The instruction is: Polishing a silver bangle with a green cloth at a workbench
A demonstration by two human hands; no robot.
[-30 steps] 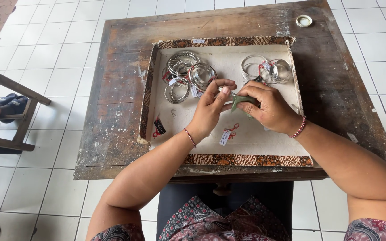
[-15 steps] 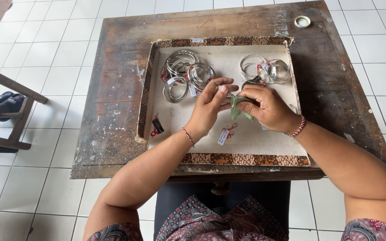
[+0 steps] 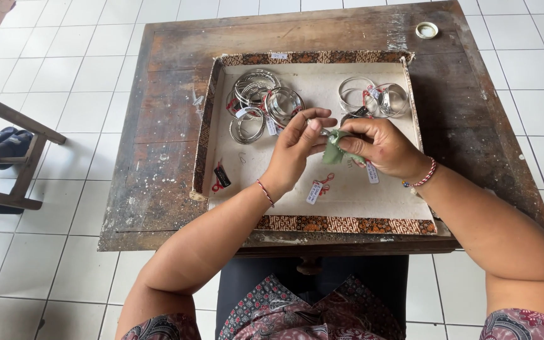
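Note:
My left hand [image 3: 297,148] pinches a thin silver bangle [image 3: 323,130] over a shallow cardboard tray [image 3: 206,135]. My right hand [image 3: 382,146] presses a small green cloth [image 3: 334,151] against that bangle. A pile of silver bangles [image 3: 260,101] with red-stringed tags lies at the tray's back left. Another group of bangles [image 3: 373,97] lies at the back right, just beyond my right hand. Loose white tags [image 3: 315,191] on red strings lie on the tray floor below my hands.
The tray sits on a worn dark wooden table [image 3: 158,157] over white floor tiles. A small round lid [image 3: 426,29] rests at the table's far right corner. A black tag [image 3: 221,176] lies by the tray's left wall. A wooden frame [image 3: 14,157] and a dark shoe [image 3: 4,141] are at left.
Both hands stay together over the tray's middle; the green cloth has shifted slightly between my fingers as it works along the bangle. Nothing else has moved.

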